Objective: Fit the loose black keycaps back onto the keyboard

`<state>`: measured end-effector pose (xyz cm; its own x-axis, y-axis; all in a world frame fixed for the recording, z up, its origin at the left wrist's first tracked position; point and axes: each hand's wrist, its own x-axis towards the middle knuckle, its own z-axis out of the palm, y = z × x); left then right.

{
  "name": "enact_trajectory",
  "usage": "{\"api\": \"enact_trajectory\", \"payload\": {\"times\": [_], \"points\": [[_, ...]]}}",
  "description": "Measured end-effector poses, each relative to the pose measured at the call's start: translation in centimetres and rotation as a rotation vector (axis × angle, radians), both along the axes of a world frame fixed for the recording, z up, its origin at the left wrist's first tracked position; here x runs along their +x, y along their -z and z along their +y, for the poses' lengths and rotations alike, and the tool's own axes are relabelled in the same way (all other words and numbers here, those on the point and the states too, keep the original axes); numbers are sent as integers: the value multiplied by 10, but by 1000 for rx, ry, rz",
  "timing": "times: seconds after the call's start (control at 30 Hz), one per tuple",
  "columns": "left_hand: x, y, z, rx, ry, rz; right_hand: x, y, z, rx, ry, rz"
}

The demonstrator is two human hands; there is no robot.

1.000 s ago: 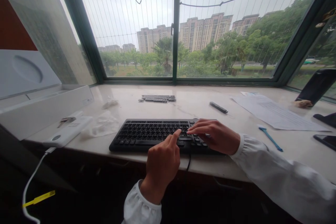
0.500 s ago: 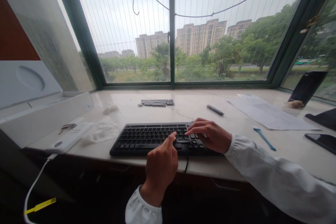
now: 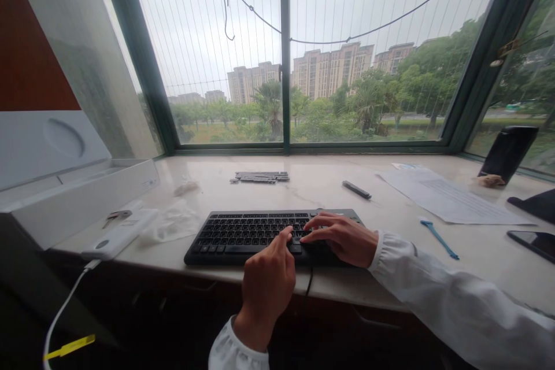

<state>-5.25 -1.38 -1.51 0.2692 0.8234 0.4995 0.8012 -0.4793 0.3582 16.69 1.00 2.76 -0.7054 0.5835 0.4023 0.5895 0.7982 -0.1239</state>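
A black keyboard point(image 3: 255, 225) lies near the front edge of the pale counter, its main field mostly stripped to bare key sockets, with caps left along the bottom row. My left hand point(image 3: 269, 277) comes in from below, index finger stretched to the sockets right of the middle, the other fingers curled and largely hidden. Over the keyboard's right part lies my right hand point(image 3: 344, 238), fingers apart, their tips near the left fingertip. No held object shows in either hand. Loose grey keycaps point(image 3: 260, 177) sit in rows behind the keyboard.
Behind my right hand lies a small dark bar point(image 3: 356, 189). Printed paper point(image 3: 451, 196), a blue tool point(image 3: 439, 239) and a phone point(image 3: 533, 243) are on the right. At left are crumpled plastic point(image 3: 173, 222), a white power strip point(image 3: 119, 234), keys point(image 3: 116, 217) and an open white box point(image 3: 95, 196).
My right hand has moved slightly left and lower over the keyboard, fingertips dropping toward its lower rows. My left hand stays almost in place. The whole view has shifted a little.
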Motion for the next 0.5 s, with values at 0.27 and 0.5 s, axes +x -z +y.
{"api": "enact_trajectory", "payload": {"times": [0.27,0.5], "points": [[-1,1,1,-22,22,-23,-1,-1,-1,30,18,-7],[-1,0,1,-34,30,-36,-2,-2,-1,37,7,8]]}}
